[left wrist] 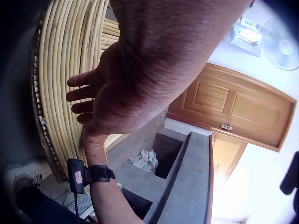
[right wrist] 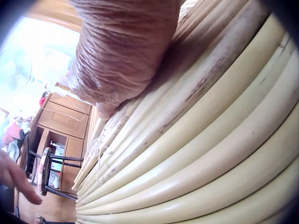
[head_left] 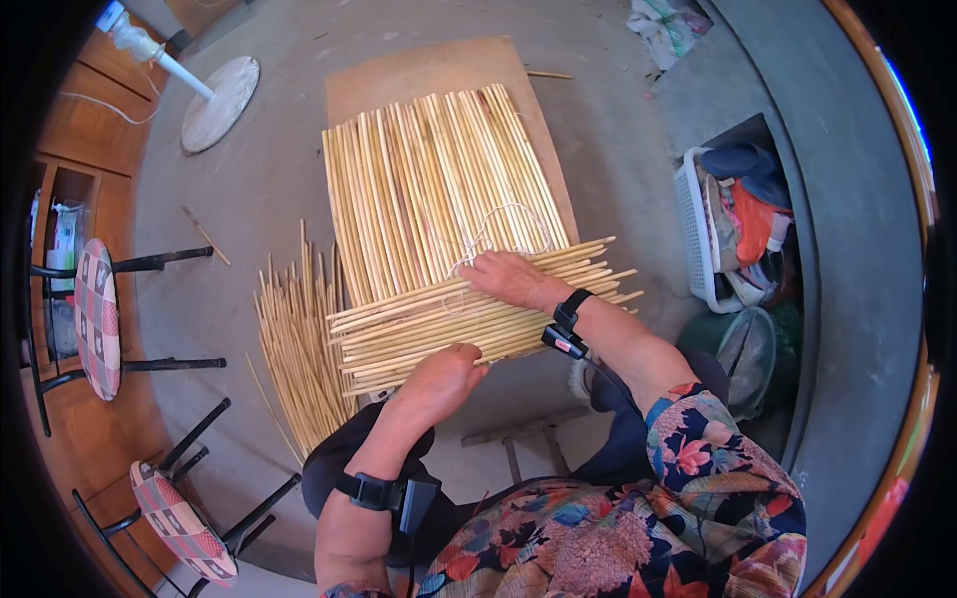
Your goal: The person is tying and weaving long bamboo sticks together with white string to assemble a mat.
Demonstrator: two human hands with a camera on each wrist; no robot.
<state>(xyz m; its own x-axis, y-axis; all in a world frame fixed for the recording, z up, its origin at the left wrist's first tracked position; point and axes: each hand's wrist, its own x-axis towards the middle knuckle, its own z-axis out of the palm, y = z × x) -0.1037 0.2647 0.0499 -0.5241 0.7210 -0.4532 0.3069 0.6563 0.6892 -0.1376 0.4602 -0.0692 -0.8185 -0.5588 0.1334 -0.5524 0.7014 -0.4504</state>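
Pale peeled stalks lie side by side as a mat [head_left: 429,189], and a layer of loose stalks [head_left: 538,319] lies crosswise over its near end. My right hand [head_left: 513,279] rests on this layer at its far edge, beside loops of thin white string [head_left: 518,211]. In the right wrist view the hand [right wrist: 126,60] lies low against the stalks, most of its fingers hidden. My left hand [head_left: 439,384] is over the near edge of the layer. Its fingers [left wrist: 81,95] are loosely extended, with nothing between them in the left wrist view.
Under the mat is a brown board [head_left: 419,70]. A heap of thinner stalks [head_left: 299,349] lies at the left. Two chairs with checked seats [head_left: 97,319] stand farther left. On the right are a white basket [head_left: 695,214] of clothes and shoes and a green bucket [head_left: 753,364].
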